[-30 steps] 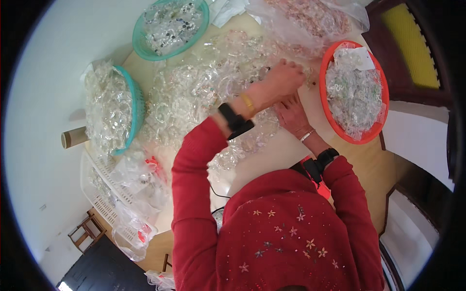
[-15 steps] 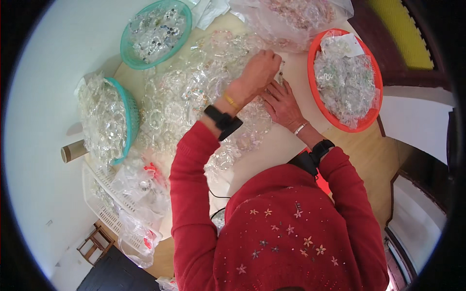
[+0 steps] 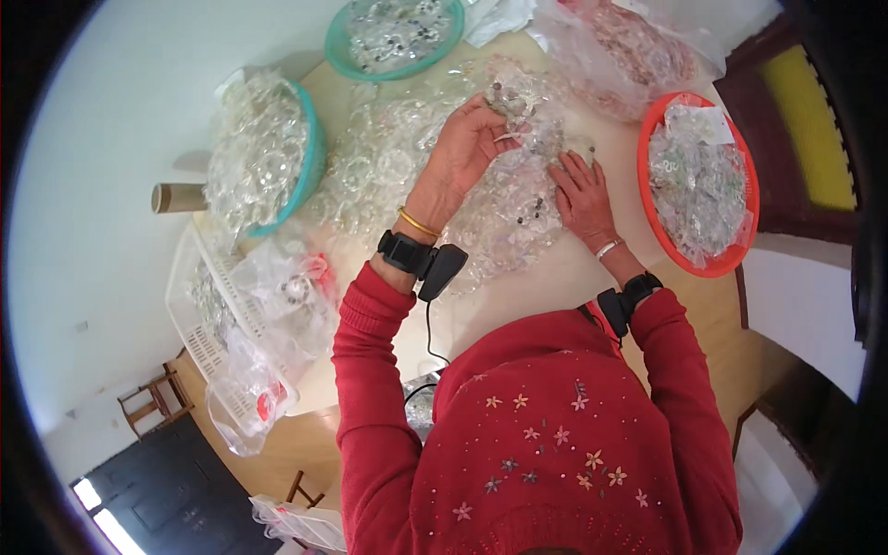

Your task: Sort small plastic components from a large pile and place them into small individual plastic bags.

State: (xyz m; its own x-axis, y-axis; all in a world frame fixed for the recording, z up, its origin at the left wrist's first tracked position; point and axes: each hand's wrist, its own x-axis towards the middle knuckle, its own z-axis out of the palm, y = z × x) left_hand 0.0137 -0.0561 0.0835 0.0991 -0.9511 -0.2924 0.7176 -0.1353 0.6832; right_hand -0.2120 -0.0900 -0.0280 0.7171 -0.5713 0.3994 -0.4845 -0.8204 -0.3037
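Over the table, my left hand [image 3: 465, 148] is closed, its fingertips pinching a small clear plastic packet [image 3: 514, 98] with dark beads in it. My right hand [image 3: 586, 202] lies palm down with fingers stretched at the right edge of the heap; its fingertips are beside another clear packet with a dark bead [image 3: 580, 148]. Between and left of both hands spreads a heap of clear packets [image 3: 388, 166], holding what look like beaded bracelets. A few dark beads [image 3: 531, 215] show in the heap between my hands.
An oval red basket [image 3: 645, 176] of packets stands at the right. Teal baskets [image 3: 344, 67] [image 3: 313, 153] of packets stand at the far side and left. A large plastic bag [image 3: 618, 55] lies at the far right, and a white crate [image 3: 242, 319] with bags is near left.
My left hand has moved left, away from my right hand, and now holds up a packet. The right hand has flattened on the table. The whole view has shifted.
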